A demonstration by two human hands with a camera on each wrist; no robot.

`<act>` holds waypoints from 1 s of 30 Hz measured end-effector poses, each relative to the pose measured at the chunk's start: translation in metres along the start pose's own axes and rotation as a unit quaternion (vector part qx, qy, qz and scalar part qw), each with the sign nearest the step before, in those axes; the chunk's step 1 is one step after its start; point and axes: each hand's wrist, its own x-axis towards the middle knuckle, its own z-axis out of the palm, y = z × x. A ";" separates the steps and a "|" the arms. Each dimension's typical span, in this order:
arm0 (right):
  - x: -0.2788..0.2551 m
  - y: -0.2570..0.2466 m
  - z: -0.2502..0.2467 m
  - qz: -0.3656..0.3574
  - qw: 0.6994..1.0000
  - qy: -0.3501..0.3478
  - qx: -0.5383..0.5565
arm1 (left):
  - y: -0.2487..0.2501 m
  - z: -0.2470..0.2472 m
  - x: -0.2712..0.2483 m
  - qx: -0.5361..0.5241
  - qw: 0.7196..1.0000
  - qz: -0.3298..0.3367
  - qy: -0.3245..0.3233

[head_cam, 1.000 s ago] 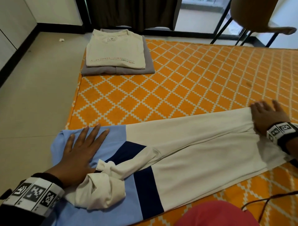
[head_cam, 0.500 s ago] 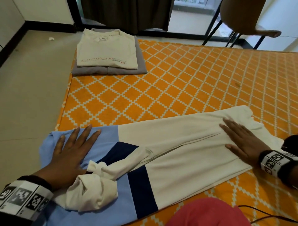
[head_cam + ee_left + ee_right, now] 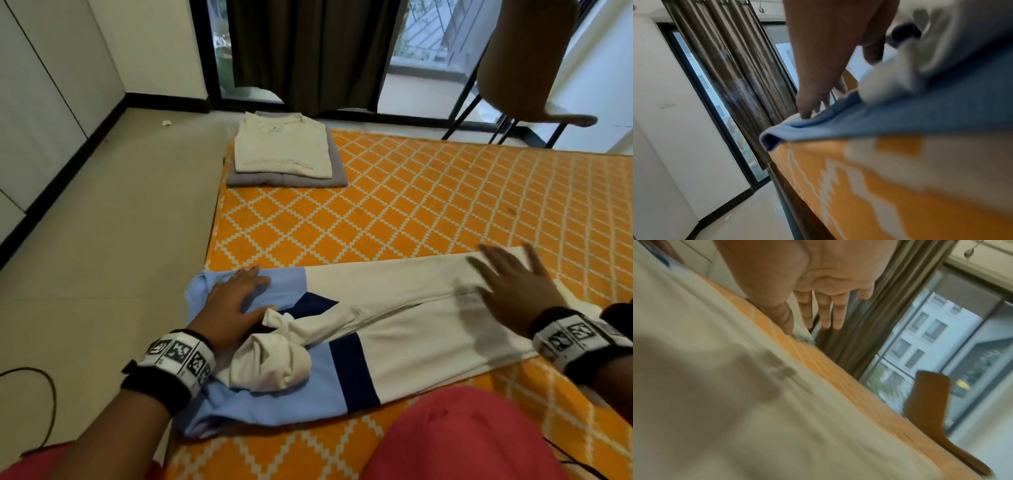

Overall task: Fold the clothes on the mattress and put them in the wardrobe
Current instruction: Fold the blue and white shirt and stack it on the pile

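Observation:
A white, light-blue and navy garment [image 3: 394,325] lies folded lengthwise across the near edge of the orange patterned mattress [image 3: 428,212]. My left hand [image 3: 233,298] lies flat on its light-blue end [image 3: 900,116], beside a bunched white sleeve [image 3: 270,363]. My right hand [image 3: 513,287] is spread with straight fingers just over the white end [image 3: 735,402], casting a shadow on the cloth. A folded cream shirt [image 3: 284,144] sits on a folded grey garment [image 3: 339,171] at the mattress's far left corner.
Bare beige floor [image 3: 120,240] runs along the mattress's left side, with white cabinet doors [image 3: 41,102] beyond. A brown chair [image 3: 527,61] stands at the far right by the window and dark curtain [image 3: 315,51]. My red-clad knees [image 3: 462,438] are at the bottom.
My right hand slid left along the white end, then lifted slightly with fingers spread. The head view tilted up. My left hand stayed pressed on the blue end.

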 end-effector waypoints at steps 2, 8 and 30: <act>0.021 -0.050 -0.039 -0.076 0.996 0.031 0.032 | 0.009 -0.006 -0.009 -0.048 0.998 0.000 0.046; 0.058 -0.212 -0.152 -0.185 0.936 -0.104 0.280 | 0.010 -0.021 -0.041 -0.051 0.993 -0.046 0.094; 0.051 -0.219 -0.129 -0.036 0.821 -0.065 0.566 | 0.060 -0.020 -0.044 -0.451 0.887 0.061 0.075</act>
